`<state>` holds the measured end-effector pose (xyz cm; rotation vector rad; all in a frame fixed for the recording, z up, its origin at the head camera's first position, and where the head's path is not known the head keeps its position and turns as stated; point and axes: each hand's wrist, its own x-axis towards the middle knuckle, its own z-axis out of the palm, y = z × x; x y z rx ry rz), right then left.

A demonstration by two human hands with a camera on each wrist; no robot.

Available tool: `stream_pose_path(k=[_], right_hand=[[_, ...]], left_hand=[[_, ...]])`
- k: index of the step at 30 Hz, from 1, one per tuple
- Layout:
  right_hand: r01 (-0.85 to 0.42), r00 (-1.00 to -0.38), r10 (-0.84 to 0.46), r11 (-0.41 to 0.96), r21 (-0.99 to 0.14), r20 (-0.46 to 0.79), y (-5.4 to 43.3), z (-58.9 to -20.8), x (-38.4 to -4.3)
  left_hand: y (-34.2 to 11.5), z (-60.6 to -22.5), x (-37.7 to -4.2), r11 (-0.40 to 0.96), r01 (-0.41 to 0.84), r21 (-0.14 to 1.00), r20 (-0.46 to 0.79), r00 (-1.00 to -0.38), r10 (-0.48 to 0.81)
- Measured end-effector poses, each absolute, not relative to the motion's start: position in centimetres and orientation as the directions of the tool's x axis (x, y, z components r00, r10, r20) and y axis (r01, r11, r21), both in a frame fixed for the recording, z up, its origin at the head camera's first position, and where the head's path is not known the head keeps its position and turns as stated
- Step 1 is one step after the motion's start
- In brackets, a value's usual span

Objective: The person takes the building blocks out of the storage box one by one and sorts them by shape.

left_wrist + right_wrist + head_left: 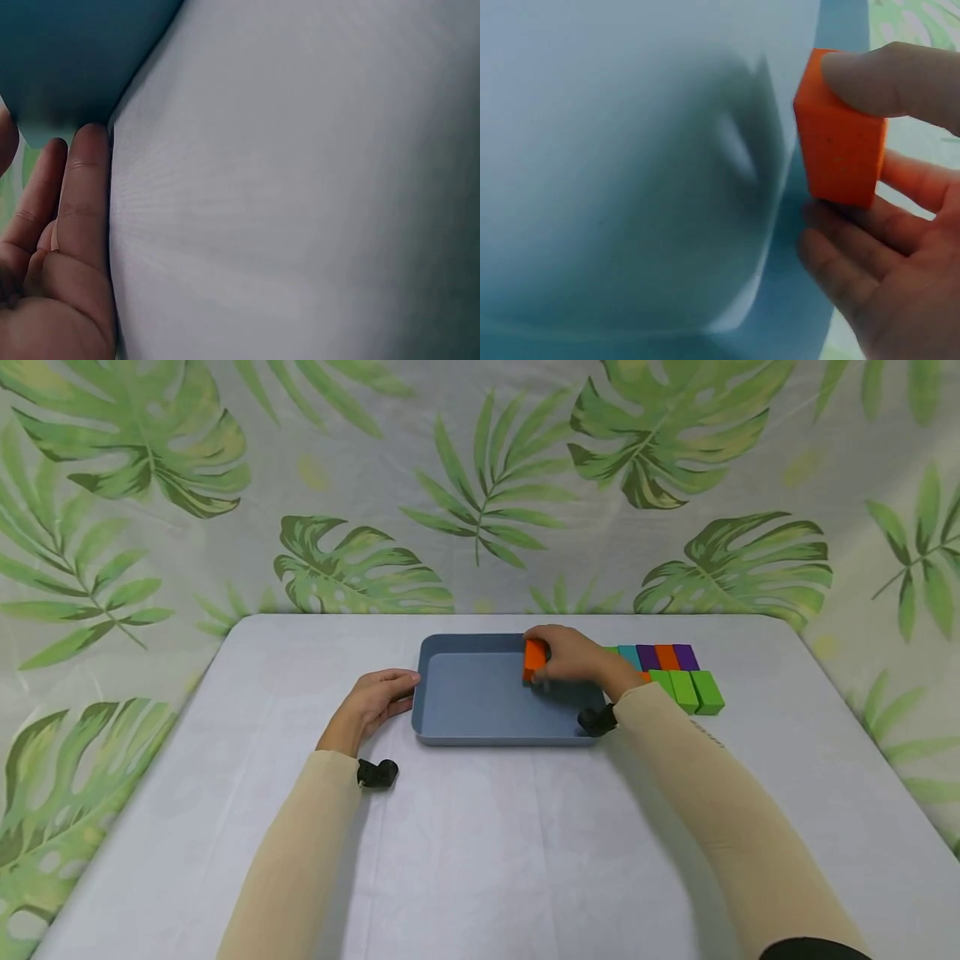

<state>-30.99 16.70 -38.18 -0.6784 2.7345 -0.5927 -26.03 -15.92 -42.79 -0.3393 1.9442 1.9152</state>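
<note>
A grey-blue rectangular tray (472,702) lies on the white-covered table. My right hand (573,653) pinches an orange block (534,658) over the right part of the tray. In the right wrist view, the thumb presses one end of the orange block (840,154) while fingers support it from the opposite side. At the tray's left edge is my left hand (377,697), its fingertips right at the outer wall. The left wrist view has its fingers (84,195) extended against the tray (82,60).
Just right of the tray stand two rows of colored blocks. Purple (686,657), orange (666,657) and light blue (628,655) ones show in the back row, green blocks (707,692) in front. My right forearm partly hides them. A leaf-patterned cloth (487,485) hangs behind the table.
</note>
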Motion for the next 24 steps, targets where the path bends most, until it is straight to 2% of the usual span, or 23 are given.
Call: stream_pose_path(k=[9,17,24], right_hand=[[-0.421,-0.859,-0.508,0.773,-0.475,-0.064,17.0,-37.0,-30.0],[-0.445,-0.869,-0.494,0.754,-0.483,0.029,18.5,-35.6,-27.7],[-0.396,-0.891,-0.450,0.711,-0.581,0.056,20.3,-35.4,-26.2]], left_hand=[[-15.9,-42.8,-26.0,0.052,-0.428,0.903,-0.431,-0.895,0.113],[-15.8,-42.5,-25.8,0.033,-0.427,0.904,-0.428,-0.897,0.112],[-15.8,-42.6,-25.8,0.049,-0.422,0.905,-0.425,-0.899,0.105]])
